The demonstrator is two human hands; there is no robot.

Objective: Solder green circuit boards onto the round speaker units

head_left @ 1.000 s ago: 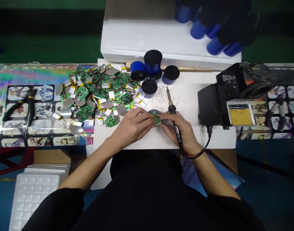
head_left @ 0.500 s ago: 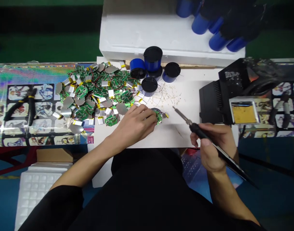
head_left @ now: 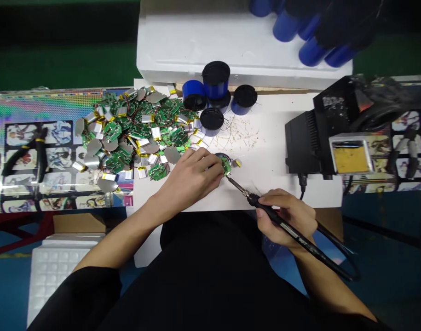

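Observation:
My right hand (head_left: 288, 216) is closed round the black handle of a soldering iron (head_left: 272, 214). The iron's tip points left and lies at the edge of a round green circuit board (head_left: 226, 164); whether it touches I cannot tell. Over the left part of that board, my left hand (head_left: 201, 172) is closed with bent fingers, and its fingertips are hidden beneath it. A small battery (head_left: 237, 163) with a yellow end sits at the board's right side, joined by wires. Left of the hand spreads a heap of green circuit boards (head_left: 141, 126) with silver batteries and grey discs.
Several blue cylinders with black tops (head_left: 212, 119) stand behind the board, near scattered wire bits (head_left: 243, 131). At right is a black soldering station (head_left: 303, 142) with a yellow sponge (head_left: 351, 159). Pliers (head_left: 41, 154) lie far left. A white foam block (head_left: 182, 46) borders the back.
My right hand has brought the soldering iron left and down, so its tip is now at the board. My left hand stays nearly in place. The whole view has shifted slightly.

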